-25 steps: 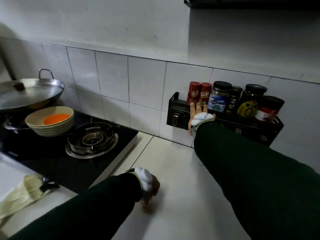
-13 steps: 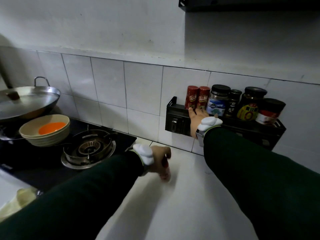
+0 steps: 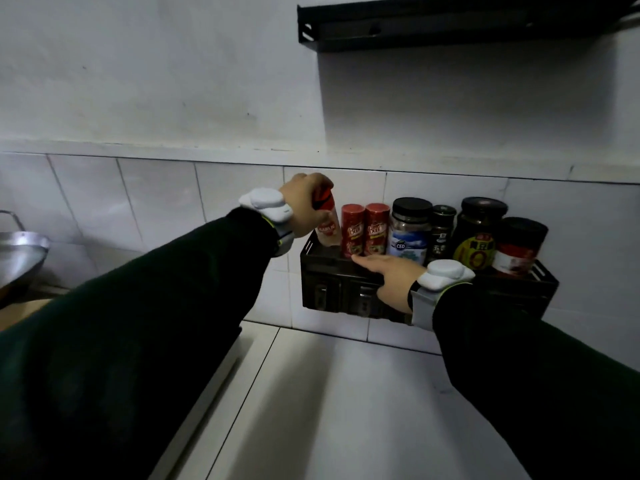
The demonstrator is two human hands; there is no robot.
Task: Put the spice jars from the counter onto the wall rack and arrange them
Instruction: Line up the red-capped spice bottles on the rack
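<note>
Gripping a pale, red-capped spice jar (image 3: 326, 220), left hand (image 3: 300, 206) at rack (image 3: 341, 289)

The left hand (image 3: 304, 202) grips a white spice jar (image 3: 328, 221) by its red cap at the left end of the black wall rack (image 3: 332, 282), beside two red jars (image 3: 365, 229). The right hand (image 3: 391, 277) rests flat on the rack's front rim.
</note>
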